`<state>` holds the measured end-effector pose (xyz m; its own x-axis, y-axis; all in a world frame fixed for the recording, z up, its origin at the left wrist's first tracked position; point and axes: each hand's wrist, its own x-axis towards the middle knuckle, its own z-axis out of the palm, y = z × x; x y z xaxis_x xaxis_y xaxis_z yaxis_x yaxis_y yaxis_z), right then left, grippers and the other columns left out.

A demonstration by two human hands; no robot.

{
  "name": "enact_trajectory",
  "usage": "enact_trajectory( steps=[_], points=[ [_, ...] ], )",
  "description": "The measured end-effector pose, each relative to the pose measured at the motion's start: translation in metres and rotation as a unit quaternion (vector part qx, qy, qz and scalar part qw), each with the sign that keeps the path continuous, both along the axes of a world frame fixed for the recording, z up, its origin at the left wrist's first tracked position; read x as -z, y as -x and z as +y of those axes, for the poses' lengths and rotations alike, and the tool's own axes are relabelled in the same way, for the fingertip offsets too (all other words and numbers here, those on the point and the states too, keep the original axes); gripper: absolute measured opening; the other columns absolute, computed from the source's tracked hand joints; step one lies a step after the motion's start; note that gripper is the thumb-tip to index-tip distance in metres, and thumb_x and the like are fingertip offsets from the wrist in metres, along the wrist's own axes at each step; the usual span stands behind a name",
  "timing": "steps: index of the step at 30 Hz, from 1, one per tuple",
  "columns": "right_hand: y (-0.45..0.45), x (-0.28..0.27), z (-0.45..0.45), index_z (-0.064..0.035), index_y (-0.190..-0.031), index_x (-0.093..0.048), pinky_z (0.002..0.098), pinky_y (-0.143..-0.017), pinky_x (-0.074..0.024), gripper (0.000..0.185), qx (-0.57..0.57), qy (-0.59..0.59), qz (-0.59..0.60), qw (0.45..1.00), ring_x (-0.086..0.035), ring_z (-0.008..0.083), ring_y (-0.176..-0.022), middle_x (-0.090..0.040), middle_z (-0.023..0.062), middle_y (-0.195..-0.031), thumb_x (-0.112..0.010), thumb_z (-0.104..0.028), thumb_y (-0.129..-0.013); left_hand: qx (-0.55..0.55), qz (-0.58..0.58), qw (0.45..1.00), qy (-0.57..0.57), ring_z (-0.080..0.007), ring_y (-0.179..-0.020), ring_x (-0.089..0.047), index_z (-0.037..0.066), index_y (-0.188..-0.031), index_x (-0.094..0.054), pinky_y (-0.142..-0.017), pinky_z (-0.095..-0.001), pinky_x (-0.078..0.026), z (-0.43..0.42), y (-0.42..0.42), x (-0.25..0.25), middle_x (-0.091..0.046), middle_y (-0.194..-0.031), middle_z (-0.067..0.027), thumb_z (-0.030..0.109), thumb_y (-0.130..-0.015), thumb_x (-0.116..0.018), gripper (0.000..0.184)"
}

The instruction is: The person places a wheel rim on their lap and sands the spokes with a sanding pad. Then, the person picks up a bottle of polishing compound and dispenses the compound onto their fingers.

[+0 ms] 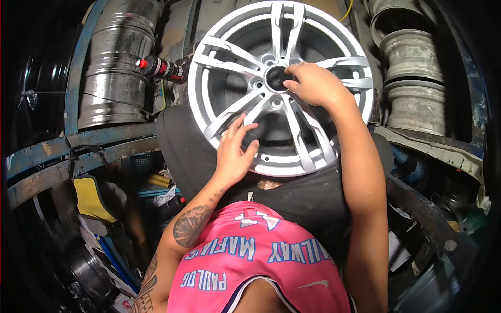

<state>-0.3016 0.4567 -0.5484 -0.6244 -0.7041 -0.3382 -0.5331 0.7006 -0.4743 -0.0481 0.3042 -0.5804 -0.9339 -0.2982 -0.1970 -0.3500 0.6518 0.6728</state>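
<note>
A silver multi-spoke wheel rim (237, 107) lies face up across my lap, with a round dark centre bore. At its lower left edge is my left hand (235, 148), fingers apart and curved over the rim's edge and a spoke, holding nothing. My right hand (315, 83) reaches in from the right to the centre bore. Its thumb and fingers are apart around the bore's right edge, and the outer fingers are partly hidden. Nothing shows between them. Bolt holes ring the centre.
Stacked metal rims (117, 68) stand at the left, and more dusty rims (415, 57) at the right. A black bottle with a red cap (164, 69) lies left of the wheel. Blue metal rails (99, 141) and a yellow pad (94, 198) are lower left.
</note>
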Motion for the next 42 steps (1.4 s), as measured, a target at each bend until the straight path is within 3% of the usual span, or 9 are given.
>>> enact_trajectory(
  steps=[2, 5, 12, 15, 20, 25, 28, 32, 42],
  points=[
    [-0.003, 0.002, -0.001, -0.0052, -0.137, -0.069, 0.0468, -0.108, -0.0514, 0.046, -0.011, -0.006, 0.014, 1.0, -0.067, 0.0377, -0.124, -0.069, 0.0205, -0.133, -0.067, -0.033, -0.101, 0.041, -0.01, 0.998, 0.043, -0.044, -0.155, -0.035, 0.012, -0.141, -0.066, -0.127, -0.0535, -0.027, 0.002, -0.016, 0.0, -0.036, -0.169, -0.0218, 0.023, -0.096, -0.071, 0.047],
    [-0.007, 0.003, 0.0, -0.0059, -0.138, -0.068, 0.0475, -0.109, -0.0513, 0.046, -0.017, -0.016, 0.03, 0.999, -0.066, 0.0389, -0.124, -0.067, 0.0205, -0.137, -0.066, -0.034, -0.102, 0.11, -0.009, 0.98, 0.166, -0.045, -0.159, -0.026, 0.007, -0.146, -0.061, -0.129, -0.0574, -0.02, 0.01, -0.044, -0.002, -0.029, -0.171, -0.0262, 0.029, -0.095, -0.071, 0.056],
    [-0.01, 0.005, 0.001, -0.0064, -0.138, -0.068, 0.0486, -0.108, -0.0519, 0.046, -0.018, -0.022, 0.036, 0.999, -0.067, 0.0395, -0.123, -0.066, 0.0199, -0.136, -0.066, -0.035, -0.102, 0.204, -0.122, 0.94, 0.245, -0.0432, -0.16, -0.027, 0.002, -0.162, -0.039, -0.127, -0.0656, -0.018, 0.017, -0.079, -0.03, -0.035, -0.169, -0.0231, 0.036, -0.096, -0.069, 0.081],
    [-0.011, 0.002, 0.001, -0.0068, -0.138, -0.069, 0.0486, -0.107, -0.0522, 0.045, -0.022, -0.03, 0.036, 0.999, -0.067, 0.0393, -0.122, -0.066, 0.0199, -0.136, -0.065, -0.035, -0.103, 0.218, -0.131, 0.928, 0.27, -0.0432, -0.158, -0.03, -0.001, -0.161, -0.039, -0.127, -0.0651, -0.018, 0.02, -0.081, -0.033, -0.037, -0.167, -0.0248, 0.036, -0.094, -0.069, 0.082],
    [-0.011, 0.005, 0.003, -0.0073, -0.139, -0.068, 0.0485, -0.107, -0.0523, 0.046, -0.013, -0.018, 0.039, 0.999, -0.067, 0.0386, -0.122, -0.065, 0.0182, -0.138, -0.065, -0.036, -0.103, 0.223, -0.09, 0.952, 0.186, -0.0457, -0.155, -0.033, -0.003, -0.16, -0.04, -0.127, -0.0632, -0.019, 0.033, -0.073, -0.03, -0.037, -0.164, -0.0302, 0.032, -0.092, -0.071, 0.083],
    [-0.014, 0.0, 0.004, -0.0078, -0.139, -0.068, 0.0489, -0.106, -0.0532, 0.045, -0.005, -0.017, 0.028, 0.999, -0.067, 0.0384, -0.123, -0.065, 0.0174, -0.139, -0.065, -0.035, -0.103, 0.113, -0.119, 0.937, 0.307, -0.0464, -0.159, -0.024, -0.005, -0.163, -0.034, -0.128, -0.0653, -0.013, 0.01, -0.072, -0.033, -0.034, -0.167, -0.0297, 0.032, -0.091, -0.071, 0.089],
    [-0.013, 0.005, 0.001, -0.0077, -0.135, -0.069, 0.0506, -0.104, -0.0555, 0.042, -0.01, -0.009, 0.046, 0.999, -0.067, 0.0396, -0.122, -0.065, 0.0186, -0.137, -0.064, -0.034, -0.103, 0.111, -0.126, 0.926, 0.339, -0.0447, -0.16, -0.024, -0.005, -0.164, -0.032, -0.129, -0.0644, -0.01, -0.008, -0.069, -0.024, -0.033, -0.169, -0.0288, 0.034, -0.092, -0.071, 0.09],
    [-0.011, 0.005, 0.003, -0.0075, -0.135, -0.069, 0.0504, -0.105, -0.0544, 0.043, -0.012, -0.012, 0.042, 0.999, -0.067, 0.0397, -0.123, -0.064, 0.0184, -0.139, -0.064, -0.035, -0.103, 0.106, -0.132, 0.937, 0.307, -0.0458, -0.16, -0.024, -0.001, -0.165, -0.032, -0.128, -0.0665, -0.011, 0.005, -0.074, -0.029, -0.033, -0.168, -0.0306, 0.037, -0.091, -0.072, 0.093],
    [-0.013, 0.006, 0.003, -0.0081, -0.138, -0.069, 0.0483, -0.105, -0.0541, 0.044, -0.014, -0.005, 0.04, 0.999, -0.068, 0.0391, -0.121, -0.066, 0.0192, -0.137, -0.066, -0.034, -0.102, 0.038, -0.127, 0.916, 0.379, -0.0394, -0.161, -0.024, 0.008, -0.16, -0.047, -0.128, -0.0659, -0.012, -0.024, -0.076, -0.029, -0.03, -0.173, -0.0193, 0.032, -0.089, -0.071, 0.078]
  ],
)
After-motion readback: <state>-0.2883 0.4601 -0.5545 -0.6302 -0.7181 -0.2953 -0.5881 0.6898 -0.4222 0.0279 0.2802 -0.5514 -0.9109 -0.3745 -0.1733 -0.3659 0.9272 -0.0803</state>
